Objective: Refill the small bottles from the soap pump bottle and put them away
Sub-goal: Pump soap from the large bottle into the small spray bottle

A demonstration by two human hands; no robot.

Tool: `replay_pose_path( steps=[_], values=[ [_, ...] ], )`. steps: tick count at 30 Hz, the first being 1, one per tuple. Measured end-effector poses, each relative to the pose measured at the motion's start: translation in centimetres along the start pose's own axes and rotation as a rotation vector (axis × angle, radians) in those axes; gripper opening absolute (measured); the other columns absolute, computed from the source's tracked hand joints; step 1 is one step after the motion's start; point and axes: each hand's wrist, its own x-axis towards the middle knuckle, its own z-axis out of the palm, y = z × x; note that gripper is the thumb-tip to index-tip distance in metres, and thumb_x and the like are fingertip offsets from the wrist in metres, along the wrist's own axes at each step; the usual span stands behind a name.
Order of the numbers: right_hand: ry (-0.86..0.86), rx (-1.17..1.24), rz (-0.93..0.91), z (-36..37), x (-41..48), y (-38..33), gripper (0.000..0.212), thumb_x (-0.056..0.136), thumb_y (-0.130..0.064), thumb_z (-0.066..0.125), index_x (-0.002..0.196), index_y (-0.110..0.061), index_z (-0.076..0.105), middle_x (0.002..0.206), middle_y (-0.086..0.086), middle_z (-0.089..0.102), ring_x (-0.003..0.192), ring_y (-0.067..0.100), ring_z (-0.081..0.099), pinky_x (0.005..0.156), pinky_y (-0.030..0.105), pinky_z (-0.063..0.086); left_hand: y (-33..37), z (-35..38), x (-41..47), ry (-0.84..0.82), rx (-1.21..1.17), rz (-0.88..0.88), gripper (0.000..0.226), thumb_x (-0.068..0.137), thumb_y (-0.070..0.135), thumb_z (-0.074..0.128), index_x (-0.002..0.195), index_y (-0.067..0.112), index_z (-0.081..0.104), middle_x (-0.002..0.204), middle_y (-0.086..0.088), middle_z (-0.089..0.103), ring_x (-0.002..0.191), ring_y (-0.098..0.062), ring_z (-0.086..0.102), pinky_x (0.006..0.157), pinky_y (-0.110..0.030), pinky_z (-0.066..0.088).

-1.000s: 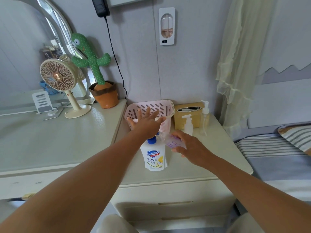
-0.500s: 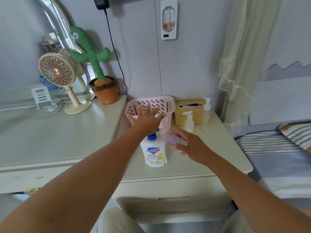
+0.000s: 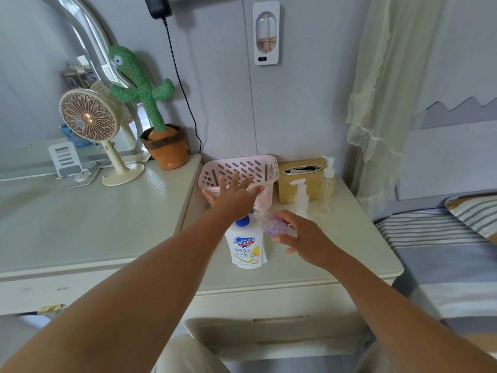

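Observation:
A white soap pump bottle (image 3: 246,246) with a blue pump stands on the nightstand. My left hand (image 3: 234,196) lies flat on its pump head, fingers spread straight. My right hand (image 3: 304,236) holds a small clear bottle (image 3: 274,224) with a purple print, tilted with its mouth near the pump's nozzle. Two other small pump bottles stand behind: a frosted one (image 3: 301,197) and a taller clear one (image 3: 327,184).
A pink slotted basket (image 3: 262,168) stands at the back of the nightstand (image 3: 355,254), beside a tan tissue box (image 3: 300,181). To the left, the dresser holds a fan (image 3: 91,122) and a cactus toy (image 3: 150,103). A bed (image 3: 443,251) lies to the right.
Both hands keep the same posture on the pump and the small bottle. The view has tilted slightly, so everything sits a little lower or higher in frame.

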Motion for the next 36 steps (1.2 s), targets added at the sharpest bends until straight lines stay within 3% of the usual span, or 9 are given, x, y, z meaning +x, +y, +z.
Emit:
replay_pose_path(
  steps=[5, 11, 17, 21, 27, 36],
  values=[
    [0.009, -0.022, 0.010, -0.4, 0.1, -0.3, 0.045, 0.088, -0.023, 0.063, 0.130, -0.027, 0.047, 0.116, -0.007, 0.051, 0.098, 0.013, 0.054, 0.061, 0.021, 0.057, 0.6, -1.2, -0.5, 0.066, -0.065, -0.053, 0.056, 0.095, 0.062, 0.015, 0.148, 0.044, 0.010, 0.159, 0.005, -0.011, 0.144, -0.028, -0.020, 0.102, -0.070, -0.015],
    [-0.006, -0.027, 0.018, -0.5, 0.3, 0.1, 0.044, 0.087, -0.021, 0.064, 0.127, -0.029, 0.049, 0.117, -0.007, 0.053, 0.096, 0.012, 0.053, 0.059, 0.021, 0.055, 0.7, -0.4, -0.8, 0.028, -0.040, -0.036, 0.047, 0.101, 0.046, 0.018, 0.147, 0.045, 0.008, 0.159, 0.001, -0.014, 0.142, -0.033, -0.022, 0.103, -0.073, -0.011],
    [-0.011, -0.025, 0.017, -0.3, 0.3, 0.3, 0.044, 0.086, -0.023, 0.064, 0.127, -0.030, 0.048, 0.115, -0.008, 0.052, 0.094, 0.010, 0.053, 0.058, 0.020, 0.055, 0.0, 0.5, 0.2, 0.028, 0.007, 0.010, 0.052, 0.093, 0.052, 0.007, 0.145, 0.049, 0.011, 0.159, 0.002, -0.009, 0.143, -0.032, -0.020, 0.103, -0.074, -0.007],
    [-0.003, -0.064, 0.010, -0.5, 0.4, 0.1, 0.043, 0.088, -0.027, 0.063, 0.127, -0.029, 0.046, 0.116, -0.009, 0.050, 0.097, 0.012, 0.053, 0.059, 0.020, 0.056, 0.7, -1.1, -0.7, 0.047, -0.070, -0.037, 0.049, 0.098, 0.055, 0.015, 0.146, 0.048, 0.012, 0.158, 0.006, -0.013, 0.143, -0.030, -0.021, 0.102, -0.071, -0.015],
    [-0.006, -0.058, 0.021, -0.5, 0.5, 0.1, 0.043, 0.087, -0.024, 0.064, 0.126, -0.030, 0.048, 0.114, -0.009, 0.051, 0.091, 0.009, 0.054, 0.057, 0.018, 0.054, 0.3, -0.5, -0.4, 0.045, -0.043, -0.025, 0.050, 0.098, 0.052, 0.016, 0.147, 0.046, 0.013, 0.159, 0.003, -0.013, 0.142, -0.031, -0.023, 0.100, -0.073, -0.015],
    [-0.015, -0.082, 0.033, -0.5, 0.3, 0.0, 0.044, 0.087, -0.025, 0.063, 0.128, -0.029, 0.046, 0.115, -0.008, 0.050, 0.098, 0.012, 0.053, 0.062, 0.023, 0.057, -0.7, 1.2, 1.2, 0.047, 0.058, 0.034, 0.049, 0.096, 0.049, 0.016, 0.144, 0.049, 0.010, 0.158, 0.005, -0.011, 0.143, -0.033, -0.021, 0.099, -0.077, -0.011]
  ],
)
